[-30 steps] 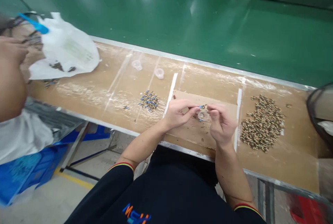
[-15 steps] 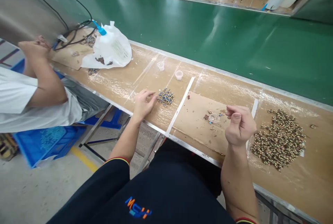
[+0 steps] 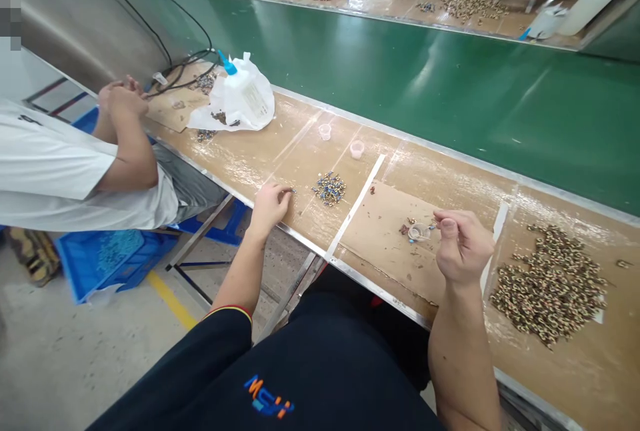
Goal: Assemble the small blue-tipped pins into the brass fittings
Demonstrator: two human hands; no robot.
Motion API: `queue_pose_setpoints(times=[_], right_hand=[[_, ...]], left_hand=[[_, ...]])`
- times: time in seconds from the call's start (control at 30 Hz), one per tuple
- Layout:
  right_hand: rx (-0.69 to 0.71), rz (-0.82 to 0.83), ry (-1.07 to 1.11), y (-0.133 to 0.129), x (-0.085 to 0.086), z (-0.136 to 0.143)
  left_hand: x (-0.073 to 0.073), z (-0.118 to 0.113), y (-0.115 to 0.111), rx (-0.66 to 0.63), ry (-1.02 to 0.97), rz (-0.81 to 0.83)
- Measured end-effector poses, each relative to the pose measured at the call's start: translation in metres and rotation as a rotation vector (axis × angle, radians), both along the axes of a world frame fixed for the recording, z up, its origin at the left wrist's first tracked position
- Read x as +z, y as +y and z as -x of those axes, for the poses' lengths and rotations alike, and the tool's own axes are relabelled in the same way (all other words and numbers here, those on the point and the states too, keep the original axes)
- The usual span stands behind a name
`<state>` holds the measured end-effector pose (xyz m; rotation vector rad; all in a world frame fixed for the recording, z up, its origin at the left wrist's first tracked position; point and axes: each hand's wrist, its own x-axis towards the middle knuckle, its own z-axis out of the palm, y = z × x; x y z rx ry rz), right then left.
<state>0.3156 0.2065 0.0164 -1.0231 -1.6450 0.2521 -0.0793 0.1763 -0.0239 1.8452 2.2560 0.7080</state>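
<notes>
Gap opens at the workbench: the left hand point(image 3: 271, 207) has moved away from the clear cup point(image 3: 419, 232) and the right hand point(image 3: 463, 244) – it is now just beside the pile of blue-and-brass parts point(image 3: 330, 189). That splits the work between two spots, leaving only my right hand over the cardboard point(image 3: 380, 227).

My left fingers are curled, thumb and forefinger nearly together; a tiny blue piece point(image 3: 293, 191) shows at their tips, but I cannot tell whether they grip it. My right thumb and forefinger are pinched, seemingly on a small part point(image 3: 433, 226) just by the cup's rim. Its long axis appears to slant from my fingertips toward the cup, blue end foremost – too small to judge finely. The heap of brass parts point(image 3: 553, 287) lies to the right, beyond the white tape point(image 3: 494, 244).
</notes>
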Motion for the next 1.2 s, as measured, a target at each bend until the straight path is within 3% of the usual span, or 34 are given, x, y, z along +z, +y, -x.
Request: queue_pose_setpoints(times=[0.17, 0.3, 0.47, 0.7, 0.97, 1.07, 1.2], right_hand=[[-0.047, -0.015, -0.046, 0.001, -0.001, -0.003], [-0.026, -0.015, -0.073, 0.0, 0.0, -0.002], [-0.019, 0.031, -0.078, -0.001, 0.0, -0.001], [0.042, 0.02, -0.084, -0.002, 0.003, -0.001], [0.049, 0.014, -0.11, -0.002, 0.006, -0.001], [0.01, -0.007, -0.083, -0.002, 0.005, -0.002], [-0.064, -0.036, -0.03, 0.001, 0.003, -0.003]], left_hand=[[-0.001, -0.013, 0.014, -0.161, 0.006, -0.005], [0.0, -0.037, 0.019, -0.253, 0.045, -0.08], [-0.002, -0.067, 0.025, -0.532, 0.191, 0.146], [-0.003, -0.059, 0.019, -0.471, 0.282, 0.257], [-0.008, -0.062, 0.022, -0.471, 0.309, 0.22], [-0.016, -0.057, 0.02, -0.414, 0.272, 0.093], [-0.033, -0.051, 0.005, -0.199, 0.164, -0.291]])
